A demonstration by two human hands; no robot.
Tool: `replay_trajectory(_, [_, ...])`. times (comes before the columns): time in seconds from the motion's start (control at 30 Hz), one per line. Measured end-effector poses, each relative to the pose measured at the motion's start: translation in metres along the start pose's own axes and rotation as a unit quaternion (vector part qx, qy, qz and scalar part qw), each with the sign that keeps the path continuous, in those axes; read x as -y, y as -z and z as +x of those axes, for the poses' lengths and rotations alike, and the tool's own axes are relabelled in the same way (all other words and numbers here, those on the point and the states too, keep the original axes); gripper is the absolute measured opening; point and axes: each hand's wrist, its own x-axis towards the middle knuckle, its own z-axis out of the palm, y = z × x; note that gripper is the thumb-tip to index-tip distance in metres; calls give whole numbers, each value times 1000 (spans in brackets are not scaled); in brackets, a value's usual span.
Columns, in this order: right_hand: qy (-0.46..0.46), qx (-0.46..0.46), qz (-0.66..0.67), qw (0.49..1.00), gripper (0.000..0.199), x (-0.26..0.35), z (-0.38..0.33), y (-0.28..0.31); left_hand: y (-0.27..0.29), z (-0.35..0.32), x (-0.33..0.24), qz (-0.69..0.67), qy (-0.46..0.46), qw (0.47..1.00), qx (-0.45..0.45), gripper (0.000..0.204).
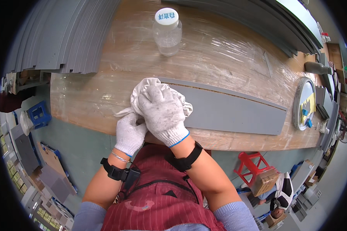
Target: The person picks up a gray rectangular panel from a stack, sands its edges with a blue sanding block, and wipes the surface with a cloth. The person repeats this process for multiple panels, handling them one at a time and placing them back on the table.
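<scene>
My right hand [162, 111], in a white knit glove with blue trim, presses a bunched white cloth [143, 85] onto the left end of a long grey board [235, 111]. Its fingers are bent over the cloth. Tucked beside it, my left hand [129, 134] is gloved too and curled closed at the board's near left corner, touching the cloth's lower edge. What its fingers grip is hidden. The board lies flat along the table's near edge, with a brown groove near its far long side. Beyond the hands stands a clear bottle [168, 40] with a white lid.
Plastic film covers the wooden table [123, 50]. Grey panels [61, 36] are stacked at the far left, more panels [266, 23] along the far right. A round white lid [304, 104] holds blue pieces. A red stool [252, 165] and another person [279, 194] are at the lower right.
</scene>
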Motion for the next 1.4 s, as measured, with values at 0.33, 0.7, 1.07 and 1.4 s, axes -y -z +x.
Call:
replay_trajectory(0.33, [-130, -231, -23, 964, 27, -79, -9, 43, 3, 3, 4, -147, 49, 987, 40, 18])
replay_trajectory(0.7, [-280, -227, 131, 923, 29, -98, -38, 54, 13, 1, 4, -101, 4, 995, 23, 18])
replay_trajectory(1.07, [29, 122, 69, 990, 39, 24, -53, 39, 44, 0, 39, -67, -139, 988, -16, 8])
replay_trajectory(1.4, [-136, -213, -11, 968, 42, -61, -65, 93, -18, 27, -41, 10, -307, 937, -164, 37])
